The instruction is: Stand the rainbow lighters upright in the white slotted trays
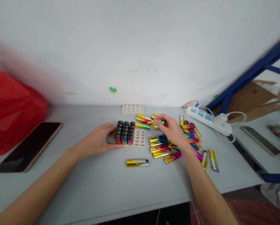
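Observation:
Upright lighters (pixel 125 132) with black tops stand in rows in the left part of a white holed tray (pixel 139 138); its right columns show bare holes. My left hand (pixel 102 137) wraps round the left side of this block, thumb at the front and fingers behind. To the right, my right hand (pixel 169 128) pinches a shiny lighter (pixel 153 123) at the back of a loose pile. Several gold, red, blue and purple lighters (pixel 159 147) lie beneath and beside that hand. One gold and silver lighter (pixel 137 162) lies alone in front of the tray.
Another white holed tray (pixel 132 109) lies against the wall. A white power strip (pixel 207 118) with cables is at the back right. A phone (pixel 29 147) and a red bag (pixel 13 112) are at the left. Blue metal framing (pixel 226 101) borders the table's right side.

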Motion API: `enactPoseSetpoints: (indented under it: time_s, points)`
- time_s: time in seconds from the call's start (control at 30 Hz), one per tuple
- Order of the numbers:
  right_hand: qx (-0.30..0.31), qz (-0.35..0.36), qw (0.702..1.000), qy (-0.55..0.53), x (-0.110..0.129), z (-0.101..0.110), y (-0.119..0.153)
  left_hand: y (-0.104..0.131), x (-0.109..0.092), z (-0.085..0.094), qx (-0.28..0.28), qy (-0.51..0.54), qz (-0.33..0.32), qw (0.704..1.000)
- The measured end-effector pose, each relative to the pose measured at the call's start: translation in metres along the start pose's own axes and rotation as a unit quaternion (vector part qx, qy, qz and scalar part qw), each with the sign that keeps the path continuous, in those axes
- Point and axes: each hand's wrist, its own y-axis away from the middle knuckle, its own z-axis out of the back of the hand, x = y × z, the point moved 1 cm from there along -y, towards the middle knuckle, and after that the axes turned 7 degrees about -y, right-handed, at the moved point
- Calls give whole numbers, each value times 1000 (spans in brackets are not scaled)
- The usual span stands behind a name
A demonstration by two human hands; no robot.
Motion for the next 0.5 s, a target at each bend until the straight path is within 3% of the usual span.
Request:
enactPoseSetpoints:
  time_s: [0.17,0.37,0.5]
  points:
    - [-9,-59,993,-106,-8,-17,-2,0,-2,0,-11,-1,-5,1000]
    - [76,-106,958,-256,2,-30,6,1,-3,-1,-14,5,-6,1000]
    - [93,-148,956,-238,7,-36,8,1,-4,0,3,8,-1,1000]
